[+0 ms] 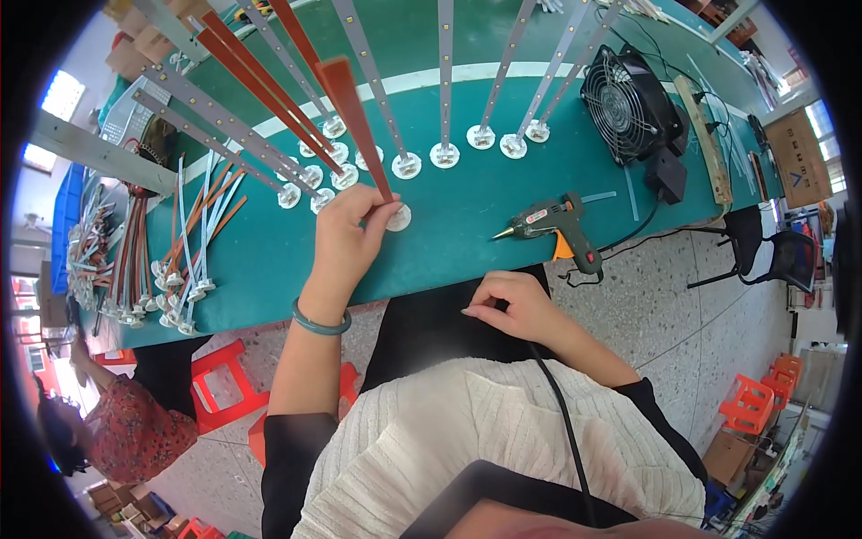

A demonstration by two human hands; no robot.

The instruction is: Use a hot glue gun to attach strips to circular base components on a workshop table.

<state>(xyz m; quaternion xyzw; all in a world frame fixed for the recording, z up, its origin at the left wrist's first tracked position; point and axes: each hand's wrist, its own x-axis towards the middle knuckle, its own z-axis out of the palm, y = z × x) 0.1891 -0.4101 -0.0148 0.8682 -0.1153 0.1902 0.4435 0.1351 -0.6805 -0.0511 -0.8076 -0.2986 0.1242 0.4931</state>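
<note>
My left hand (346,238) pinches the lower end of a flat orange-brown strip (350,108), just above its round white base (398,218) on the green table. The strip stands nearly upright, leaning a little left. My right hand (516,310) is off the table's front edge, over my lap, its fingers curled with nothing visible in them. Behind my left hand stand several grey LED strips (446,90) and orange-brown strips (269,85), each on a round white base (444,155). A dark green glue gun (552,225) lies right of the left hand, nozzle toward it.
A black fan (628,108) and a black power adapter (660,180) stand at the right, beside a power strip (705,139) with cables. Bundled strips (193,216) lie on the left. Red stools (224,386) and another person (135,427) are at lower left.
</note>
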